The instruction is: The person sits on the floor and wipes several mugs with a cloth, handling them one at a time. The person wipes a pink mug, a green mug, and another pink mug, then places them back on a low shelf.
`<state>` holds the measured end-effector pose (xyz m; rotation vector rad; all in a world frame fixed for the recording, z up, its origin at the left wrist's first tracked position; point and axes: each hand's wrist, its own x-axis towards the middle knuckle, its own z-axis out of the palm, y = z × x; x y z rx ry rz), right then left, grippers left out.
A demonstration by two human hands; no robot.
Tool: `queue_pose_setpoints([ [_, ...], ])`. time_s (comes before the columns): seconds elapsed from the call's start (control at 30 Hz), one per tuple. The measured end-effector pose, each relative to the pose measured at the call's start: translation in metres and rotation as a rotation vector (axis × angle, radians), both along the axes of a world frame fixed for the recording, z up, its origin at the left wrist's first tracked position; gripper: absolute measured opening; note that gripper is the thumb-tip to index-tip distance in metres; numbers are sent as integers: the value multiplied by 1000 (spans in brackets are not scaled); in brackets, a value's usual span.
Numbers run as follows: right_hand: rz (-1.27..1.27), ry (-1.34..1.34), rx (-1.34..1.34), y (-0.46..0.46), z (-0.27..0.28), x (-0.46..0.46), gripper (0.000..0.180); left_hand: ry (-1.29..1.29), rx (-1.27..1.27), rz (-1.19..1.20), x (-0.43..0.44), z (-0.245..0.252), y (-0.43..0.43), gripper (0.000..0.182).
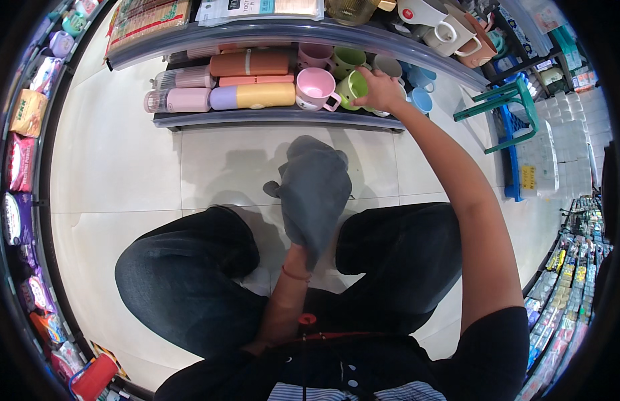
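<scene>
A grey cloth (315, 185) covers my left hand (296, 254), which is held low between my knees. Only the wrist and a thin red bracelet (296, 274) show; the fingers are hidden in the bunched cloth. Out to the front right, my right hand (382, 90) grips a light green mug (351, 89) on the lower shelf, with fingers at its rim and the thumb at its near side. A pink mug (315, 86) stands just left of it, with another green mug (349, 59) behind. Blue mugs (420, 99) are to the right of the hand.
Bottles lie on their sides on the lower shelf (285, 119), among them a purple and yellow bottle (254, 96). The upper shelf's clear edge (290, 31) overhangs them. A green stool (525, 105) and blue crate (513, 173) stand right. Packaged goods (21, 160) line the left.
</scene>
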<state>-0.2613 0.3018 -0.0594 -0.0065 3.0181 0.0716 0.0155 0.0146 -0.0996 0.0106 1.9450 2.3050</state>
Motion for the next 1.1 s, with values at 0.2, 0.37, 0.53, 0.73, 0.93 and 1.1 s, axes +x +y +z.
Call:
queue_pose_setpoints([
  [0.2,57,-105,52,-1,-19,-17,105,-36,-20,5,10,-7,-1,38],
  [0.37,38,-197,148,-9,-15,-26,110,-46,-25,3,7,-7,-1,38],
  [0.53,-113,-321,-115,-21,12,-63,100,-46,-24,16,0,-5,0,38],
  [0.73,-14,-24,-504,-45,-23,-114,78,-67,-12,19,-3,-5,-2,38],
  [0.93,-56,6,-342,-75,-62,-158,87,-96,0,17,1,-8,-10,38],
  [1.1,-141,180,-141,-77,-69,-155,94,-99,18,3,-2,-11,-12,38],
])
